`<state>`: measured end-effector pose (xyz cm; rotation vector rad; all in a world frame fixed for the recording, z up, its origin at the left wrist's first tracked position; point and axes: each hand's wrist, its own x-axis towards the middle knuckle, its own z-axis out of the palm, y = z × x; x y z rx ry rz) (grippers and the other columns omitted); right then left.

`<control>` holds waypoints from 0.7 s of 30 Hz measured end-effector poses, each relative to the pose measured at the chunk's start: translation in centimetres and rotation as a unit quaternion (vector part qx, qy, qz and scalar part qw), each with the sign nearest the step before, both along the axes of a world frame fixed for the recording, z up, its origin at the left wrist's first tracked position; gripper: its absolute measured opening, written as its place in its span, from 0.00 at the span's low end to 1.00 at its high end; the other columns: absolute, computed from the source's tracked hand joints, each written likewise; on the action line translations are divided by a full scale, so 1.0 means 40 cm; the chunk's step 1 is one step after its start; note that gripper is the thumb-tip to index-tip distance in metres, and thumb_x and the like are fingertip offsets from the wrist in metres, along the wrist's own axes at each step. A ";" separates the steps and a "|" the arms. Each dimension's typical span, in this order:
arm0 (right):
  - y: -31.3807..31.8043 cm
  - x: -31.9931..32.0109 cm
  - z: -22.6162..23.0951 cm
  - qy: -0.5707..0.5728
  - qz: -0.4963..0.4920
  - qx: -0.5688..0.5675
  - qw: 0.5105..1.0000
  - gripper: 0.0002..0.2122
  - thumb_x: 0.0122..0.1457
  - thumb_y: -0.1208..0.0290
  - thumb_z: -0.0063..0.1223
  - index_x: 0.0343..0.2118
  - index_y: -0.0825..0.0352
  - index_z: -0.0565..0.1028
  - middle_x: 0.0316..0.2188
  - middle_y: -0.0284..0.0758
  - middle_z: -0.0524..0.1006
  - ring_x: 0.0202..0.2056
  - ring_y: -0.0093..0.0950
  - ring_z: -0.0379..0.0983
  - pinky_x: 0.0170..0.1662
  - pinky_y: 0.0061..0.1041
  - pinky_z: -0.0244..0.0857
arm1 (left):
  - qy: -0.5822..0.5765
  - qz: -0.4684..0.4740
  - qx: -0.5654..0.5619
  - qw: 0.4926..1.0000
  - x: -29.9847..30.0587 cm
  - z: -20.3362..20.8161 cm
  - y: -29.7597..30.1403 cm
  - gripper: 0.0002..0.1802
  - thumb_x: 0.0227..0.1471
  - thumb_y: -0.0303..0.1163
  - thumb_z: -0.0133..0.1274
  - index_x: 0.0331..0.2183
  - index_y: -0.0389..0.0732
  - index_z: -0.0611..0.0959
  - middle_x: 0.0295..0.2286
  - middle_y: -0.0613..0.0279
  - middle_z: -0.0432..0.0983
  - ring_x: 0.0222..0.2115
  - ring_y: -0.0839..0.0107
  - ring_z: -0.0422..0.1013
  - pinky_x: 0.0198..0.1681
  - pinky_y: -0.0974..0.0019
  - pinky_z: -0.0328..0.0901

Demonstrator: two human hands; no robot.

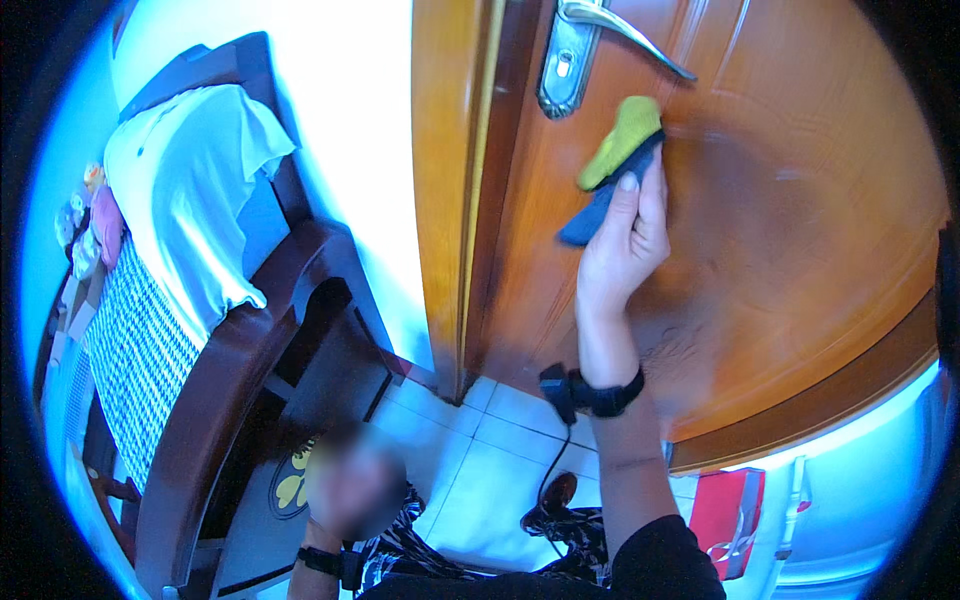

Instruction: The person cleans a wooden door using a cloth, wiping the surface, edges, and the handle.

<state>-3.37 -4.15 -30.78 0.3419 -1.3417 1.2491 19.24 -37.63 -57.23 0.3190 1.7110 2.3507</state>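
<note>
My right hand (625,240) is raised in front of a brown wooden door (790,250). Between its thumb and fingers it grips a folded cloth (625,145), yellow on one side and dark grey on the other. The cloth is just below the metal door handle (630,35) and its lock plate; whether it touches the door I cannot tell. My left hand (355,485) is low on the left, above my lap and near the dark wooden furniture. A blur hides its fingers and anything in them.
Left of the door frame (440,200) stands dark wooden furniture (230,380) with a white cloth (180,190) over it. Soft toys (95,225) sit at the far left. Below lies a tiled floor (450,440). A red box or bag (725,520) stands at the lower right.
</note>
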 end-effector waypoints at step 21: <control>0.175 -0.102 -0.298 -0.100 -0.287 0.799 0.518 0.22 0.57 0.68 0.35 0.56 0.62 0.63 0.57 0.34 0.61 0.62 0.34 0.47 0.63 0.41 0.38 | -0.111 0.040 0.111 0.987 -0.023 -0.069 -0.009 0.36 0.48 0.52 0.49 0.55 0.45 0.64 0.51 0.48 0.64 0.51 0.51 0.62 0.57 0.47 0.51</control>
